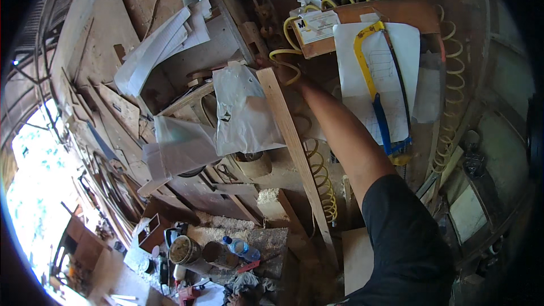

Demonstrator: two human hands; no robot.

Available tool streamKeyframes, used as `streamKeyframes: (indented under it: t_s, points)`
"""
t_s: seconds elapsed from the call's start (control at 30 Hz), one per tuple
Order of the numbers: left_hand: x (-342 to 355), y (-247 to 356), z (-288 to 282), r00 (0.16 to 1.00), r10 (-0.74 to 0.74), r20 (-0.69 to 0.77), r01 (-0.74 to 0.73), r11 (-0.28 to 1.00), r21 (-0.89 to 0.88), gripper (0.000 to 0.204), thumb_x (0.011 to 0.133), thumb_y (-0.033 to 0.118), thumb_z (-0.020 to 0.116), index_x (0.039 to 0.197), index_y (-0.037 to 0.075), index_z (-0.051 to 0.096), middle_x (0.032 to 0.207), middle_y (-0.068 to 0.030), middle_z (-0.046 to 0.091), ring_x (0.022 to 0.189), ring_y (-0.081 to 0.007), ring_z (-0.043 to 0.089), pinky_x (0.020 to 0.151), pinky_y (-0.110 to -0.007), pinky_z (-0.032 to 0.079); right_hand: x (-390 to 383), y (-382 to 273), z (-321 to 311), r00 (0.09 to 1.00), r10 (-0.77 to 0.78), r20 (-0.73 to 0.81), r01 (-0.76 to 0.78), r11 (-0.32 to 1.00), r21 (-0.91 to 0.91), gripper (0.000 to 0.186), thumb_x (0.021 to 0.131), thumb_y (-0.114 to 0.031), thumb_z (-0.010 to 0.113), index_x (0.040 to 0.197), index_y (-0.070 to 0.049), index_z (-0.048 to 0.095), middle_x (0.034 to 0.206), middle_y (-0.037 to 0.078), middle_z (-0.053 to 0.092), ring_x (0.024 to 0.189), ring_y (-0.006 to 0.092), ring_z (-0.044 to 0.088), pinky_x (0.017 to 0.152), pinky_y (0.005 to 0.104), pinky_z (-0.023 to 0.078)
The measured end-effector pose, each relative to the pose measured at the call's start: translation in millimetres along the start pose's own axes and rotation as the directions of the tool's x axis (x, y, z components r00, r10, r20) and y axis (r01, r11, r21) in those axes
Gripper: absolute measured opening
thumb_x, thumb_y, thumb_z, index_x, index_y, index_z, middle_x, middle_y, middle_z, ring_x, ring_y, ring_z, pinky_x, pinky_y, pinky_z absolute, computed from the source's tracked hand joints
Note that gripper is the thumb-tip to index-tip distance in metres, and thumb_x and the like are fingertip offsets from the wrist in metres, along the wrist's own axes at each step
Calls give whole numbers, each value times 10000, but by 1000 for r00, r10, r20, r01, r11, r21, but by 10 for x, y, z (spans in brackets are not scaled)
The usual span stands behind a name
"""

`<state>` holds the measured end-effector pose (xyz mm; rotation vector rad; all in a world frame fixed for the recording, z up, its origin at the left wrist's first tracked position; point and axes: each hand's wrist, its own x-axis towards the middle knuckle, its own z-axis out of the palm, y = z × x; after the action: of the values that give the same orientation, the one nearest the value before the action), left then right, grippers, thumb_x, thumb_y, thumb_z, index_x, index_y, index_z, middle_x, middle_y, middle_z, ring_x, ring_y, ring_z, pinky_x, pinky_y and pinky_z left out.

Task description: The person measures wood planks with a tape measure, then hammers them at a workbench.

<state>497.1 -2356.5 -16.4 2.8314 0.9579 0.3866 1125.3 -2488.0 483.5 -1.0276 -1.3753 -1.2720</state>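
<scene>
My right arm in a black sleeve reaches up to the wall shelf. My right hand (292, 71) is in shadow by the shelf's edge, partly covered by a yellow coiled air hose (286, 52); its fingers cannot be made out. Just left of it, the top of a long wooden strip (289, 127) leans upright. A clear plastic bag (243, 110) hangs beside the strip. To the right of my forearm, a yellow and blue hacksaw (364, 65) hangs over a white sheet with a drawing (348, 51). My left hand does not show.
Papers (161, 45) jut from a wooden wall shelf (235, 25). Below, a sawdust-strewn bench (272, 243) carries buckets (184, 249), a blue-capped bottle (243, 248) and a red power tool (188, 293). Offcuts lean along the left wall. More yellow hose (453, 82) dangles at right.
</scene>
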Motion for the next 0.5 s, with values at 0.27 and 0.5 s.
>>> streamKeyframes:
  t_s: [0.27, 0.5]
  points:
    - [47, 397, -419, 1000, -22, -12, 21, 997, -77, 344, 864, 371, 573, 1065, 97, 626, 1059, -140, 617, 1015, -313, 575, 890, -423, 463, 127, -400, 46, 984, 172, -48, -179, 955, -236, 517, 898, -485, 592, 699, -8, 576, 653, 191, 559, 612, 377, 542, 598, 477, 393]
    - [269, -495, -36, 981, -95, 166, 60, 976, 207, 432, 879, 423, 533, 1200, 138, 580, 1213, -154, 575, 1147, -367, 522, 975, -518, 392, -184, -652, -159, 756, 612, 230, -622, 782, -38, 594, 889, -285, 636, 1398, -47, 444, 1411, 164, 464, 1303, 259, 438, 1068, 346, 365]
